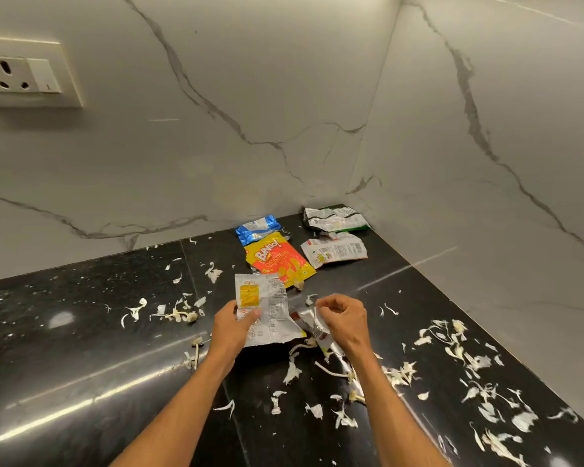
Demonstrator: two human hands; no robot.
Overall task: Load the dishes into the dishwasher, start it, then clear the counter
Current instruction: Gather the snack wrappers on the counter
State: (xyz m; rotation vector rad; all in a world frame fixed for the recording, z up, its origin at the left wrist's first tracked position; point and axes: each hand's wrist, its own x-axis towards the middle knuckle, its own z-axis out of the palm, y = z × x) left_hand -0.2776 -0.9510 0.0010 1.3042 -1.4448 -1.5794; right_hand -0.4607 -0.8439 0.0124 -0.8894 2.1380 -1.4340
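Observation:
A black polished counter [81, 332] fills the lower view, strewn with white garlic peels [479, 362]. My left hand [231, 326] holds a silver snack wrapper [270, 308] with a yellow panel, thumb pressed on its lower left part. My right hand [343, 320] pinches a small crumpled silver wrapper [312, 323] just right of it. Behind them lie a yellow-red Bingo packet [280, 261], a blue packet [257, 227], a white-orange packet [334, 251] and a green-white packet [334, 219] in the corner.
Marble walls meet in a corner behind the packets, closing the counter at the back and right. A wall socket with switch [27, 77] sits upper left. Garlic stems [182, 315] lie left of my left hand. Peels are thickest at the right front.

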